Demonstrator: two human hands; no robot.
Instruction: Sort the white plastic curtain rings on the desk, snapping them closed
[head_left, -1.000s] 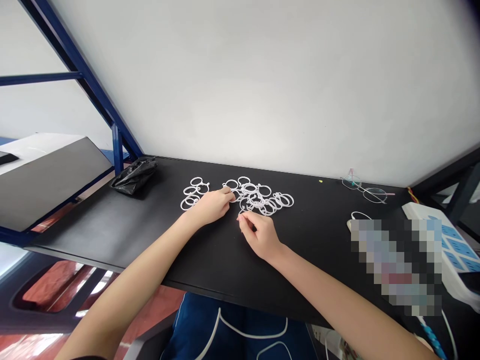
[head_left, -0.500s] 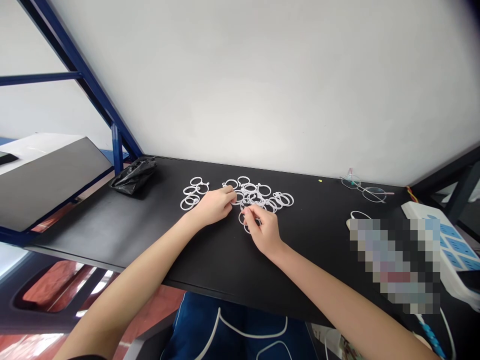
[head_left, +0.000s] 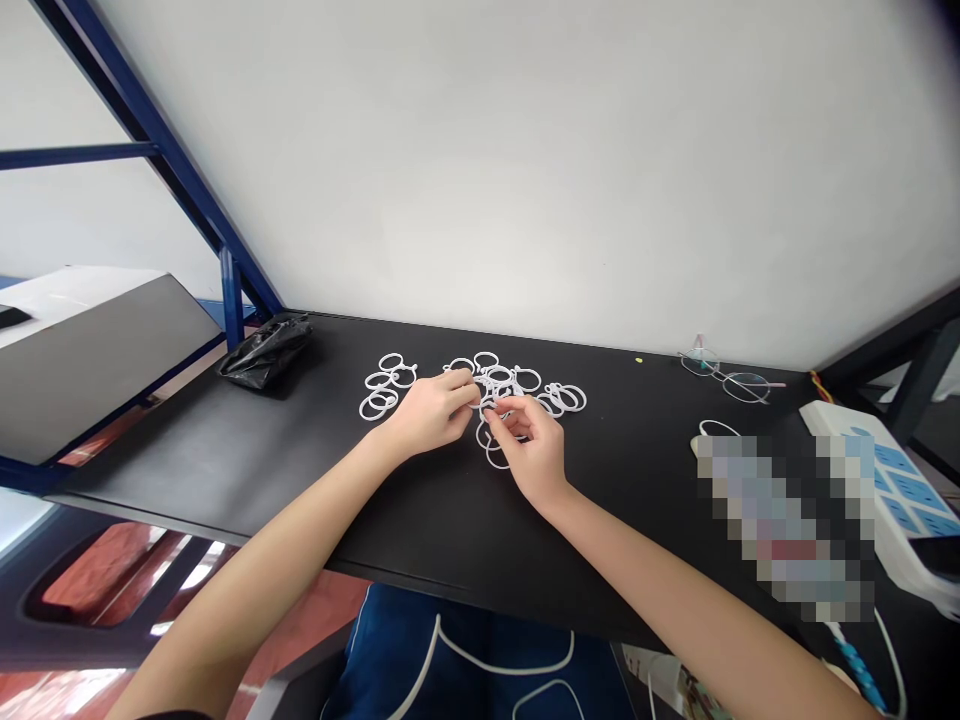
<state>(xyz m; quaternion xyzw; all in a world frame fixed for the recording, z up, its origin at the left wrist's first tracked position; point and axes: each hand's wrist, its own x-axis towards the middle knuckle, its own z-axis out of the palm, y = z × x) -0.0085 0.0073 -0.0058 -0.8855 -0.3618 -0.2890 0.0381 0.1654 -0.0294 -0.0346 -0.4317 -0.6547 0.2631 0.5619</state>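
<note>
A heap of several white plastic rings (head_left: 525, 385) lies on the black table (head_left: 337, 470) near the wall. A smaller group of white rings (head_left: 384, 388) sits just to its left. My left hand (head_left: 431, 410) rests at the heap's left edge, fingertips pinched on a ring there. My right hand (head_left: 532, 445) is at the heap's front edge, thumb and fingers closed on a white ring (head_left: 491, 445) that hangs below them. The two hands nearly touch.
A crumpled black bag (head_left: 262, 352) lies at the table's back left, beside a blue steel frame (head_left: 232, 290). Spectacles (head_left: 724, 375) lie at the back right. A white and blue power strip (head_left: 885, 490) and a blurred patch are at the right edge.
My right hand has moved up and forward to the heap's edge, carrying a ring, and now meets my left hand. My left hand has shifted slightly right.
</note>
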